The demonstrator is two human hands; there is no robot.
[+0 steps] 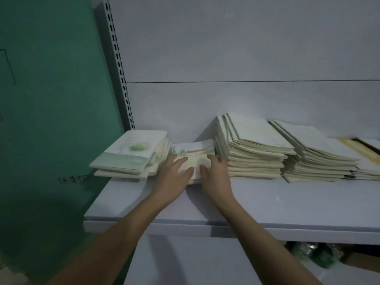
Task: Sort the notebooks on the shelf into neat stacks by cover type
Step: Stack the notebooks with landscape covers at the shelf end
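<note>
A low stack of notebooks (pixel 194 152) with a painted landscape cover lies in the middle of the white shelf (pixel 267 202). My left hand (pixel 172 177) rests flat on its left part with the fingers straight. My right hand (pixel 214 173) lies on its right side, fingers along the edge against the tall stack (pixel 253 149) of cream notebooks. To the left lies a short stack (pixel 131 153) with a green tree cover. Further right stands another fanned cream stack (pixel 314 155).
A green wall (pixel 51 99) and a slotted metal upright (pixel 119 64) bound the shelf on the left. The white back panel (pixel 246 48) rises behind. Yellowish items (pixel 362 149) lie at the far right. Blurred green packages (pixel 308 256) sit below the shelf.
</note>
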